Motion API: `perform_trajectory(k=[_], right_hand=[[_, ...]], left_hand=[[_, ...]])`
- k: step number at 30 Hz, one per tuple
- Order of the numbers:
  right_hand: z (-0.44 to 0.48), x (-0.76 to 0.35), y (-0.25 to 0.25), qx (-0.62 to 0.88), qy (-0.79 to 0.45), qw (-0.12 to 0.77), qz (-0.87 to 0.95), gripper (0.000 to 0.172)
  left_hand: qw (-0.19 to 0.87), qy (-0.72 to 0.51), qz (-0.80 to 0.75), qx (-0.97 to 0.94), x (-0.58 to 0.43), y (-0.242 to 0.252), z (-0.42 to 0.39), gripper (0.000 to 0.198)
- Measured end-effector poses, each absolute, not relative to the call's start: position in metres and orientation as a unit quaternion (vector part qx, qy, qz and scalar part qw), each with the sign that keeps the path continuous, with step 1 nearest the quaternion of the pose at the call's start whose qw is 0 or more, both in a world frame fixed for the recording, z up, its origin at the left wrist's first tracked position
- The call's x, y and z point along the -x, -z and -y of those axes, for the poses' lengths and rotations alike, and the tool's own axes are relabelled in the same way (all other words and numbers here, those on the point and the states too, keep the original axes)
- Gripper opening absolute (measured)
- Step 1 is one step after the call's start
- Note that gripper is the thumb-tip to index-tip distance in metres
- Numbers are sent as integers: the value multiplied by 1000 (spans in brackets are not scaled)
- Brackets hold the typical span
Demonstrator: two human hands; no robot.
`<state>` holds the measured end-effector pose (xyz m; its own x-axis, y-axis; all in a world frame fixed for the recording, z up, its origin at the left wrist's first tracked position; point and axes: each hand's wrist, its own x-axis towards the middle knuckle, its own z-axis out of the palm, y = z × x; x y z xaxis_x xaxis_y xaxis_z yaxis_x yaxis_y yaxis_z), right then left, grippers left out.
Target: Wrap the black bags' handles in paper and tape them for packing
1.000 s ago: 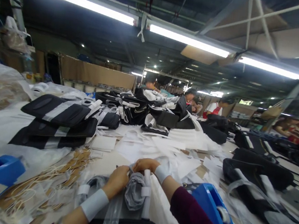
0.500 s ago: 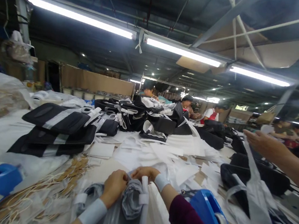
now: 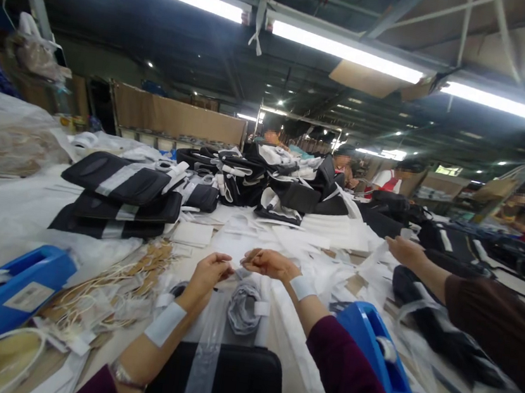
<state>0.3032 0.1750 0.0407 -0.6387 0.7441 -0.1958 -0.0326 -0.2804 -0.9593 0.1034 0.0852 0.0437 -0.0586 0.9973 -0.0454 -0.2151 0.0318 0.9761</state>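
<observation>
My left hand [image 3: 211, 272] and my right hand [image 3: 271, 264] are close together above the far end of a black padded case [image 3: 244, 379]. Fingers of both hands are pinched at a small see-through piece between them that looks like clear tape [image 3: 237, 271]; its exact outline is blurred. A wide clear plastic band [image 3: 201, 367] runs lengthwise over the case. Beyond the case's edge, below my right hand, lies a rolled grey strap [image 3: 243, 309] with a white wrap. Another dark roll is partly hidden behind my left wrist.
Blue tape dispensers [image 3: 30, 295] [image 3: 369, 343] stand on both sides. Strings with brown tags [image 3: 121, 294] lie at the left. Stacked black cases [image 3: 116, 178] and a heap of black-and-white pieces [image 3: 264, 184] are farther back. A co-worker's arm [image 3: 426, 267] reaches in from the right.
Both my hands have moved forward, away from me, and slightly apart. My view has tilted down, showing more of the black case. The co-worker's hand has shifted left.
</observation>
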Motion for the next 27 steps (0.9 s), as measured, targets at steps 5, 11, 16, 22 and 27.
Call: perform_trajectory(k=[5, 11, 16, 22, 27], right_hand=[[-168, -300, -39, 351, -693, 294, 557, 44], [-161, -293, -48, 396, -610, 259, 636, 43], [-159, -277, -64, 410, -501, 200, 736, 22], [-161, -255, -81, 412, -408, 135, 804, 14], [-155, -251, -79, 397, -420, 117, 808, 11]], left_hand=[[584, -597, -423, -352, -101, -50, -78, 39], [596, -605, -412, -329, -98, -55, -64, 39], [576, -597, -430, -356, -98, -60, -62, 41], [490, -519, -494, -496, -104, -72, -76, 38], [298, -414, -583, -632, -93, -83, -83, 31]])
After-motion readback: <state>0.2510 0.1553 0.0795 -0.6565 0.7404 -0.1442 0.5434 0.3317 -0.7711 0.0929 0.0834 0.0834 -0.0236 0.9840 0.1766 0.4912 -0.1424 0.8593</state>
